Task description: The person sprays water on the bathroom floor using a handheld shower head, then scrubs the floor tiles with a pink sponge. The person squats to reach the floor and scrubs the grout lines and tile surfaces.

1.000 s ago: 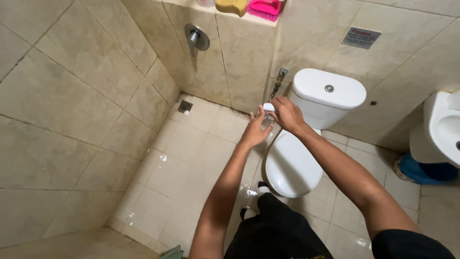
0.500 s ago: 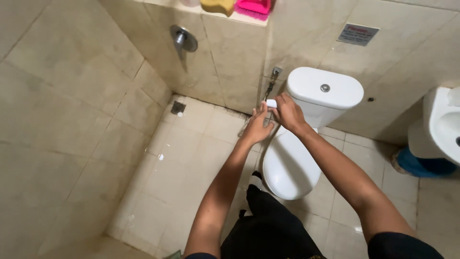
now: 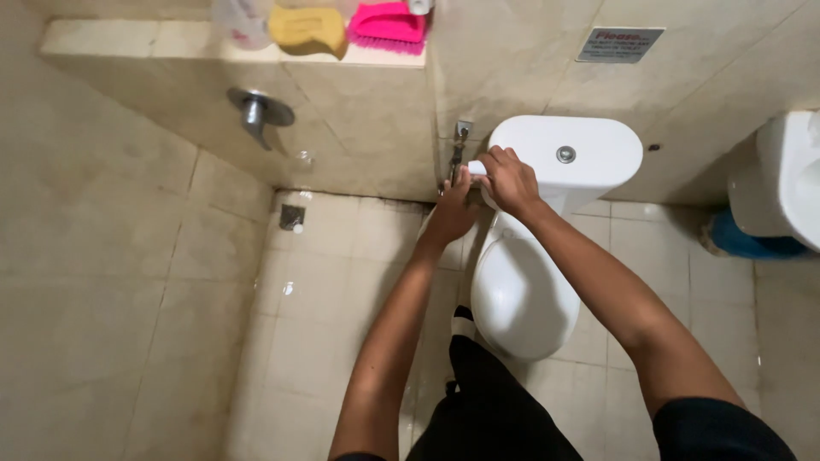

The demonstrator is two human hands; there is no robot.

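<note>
Both my hands meet at the left side of a white toilet [image 3: 519,290], beside its cistern [image 3: 568,154]. My right hand [image 3: 510,179] is closed around a small white handle-like part [image 3: 476,168], seemingly a spray nozzle. My left hand [image 3: 453,209] reaches up from below and touches the same spot, near a metal wall valve [image 3: 459,141] and its hose. What exactly the fingers of the left hand grip is hidden. The toilet lid is down.
A tiled ledge [image 3: 128,38] holds a yellow sponge [image 3: 307,27] and a pink brush [image 3: 389,23]. A metal tap [image 3: 256,111] sticks out of the wall, with a floor drain [image 3: 292,217] below. A white basin [image 3: 790,183] and blue container [image 3: 747,243] stand right. The floor is wet.
My view has moved closer and tilted up toward the ledge. Both hands stay together at the toilet's left side, still on the white part.
</note>
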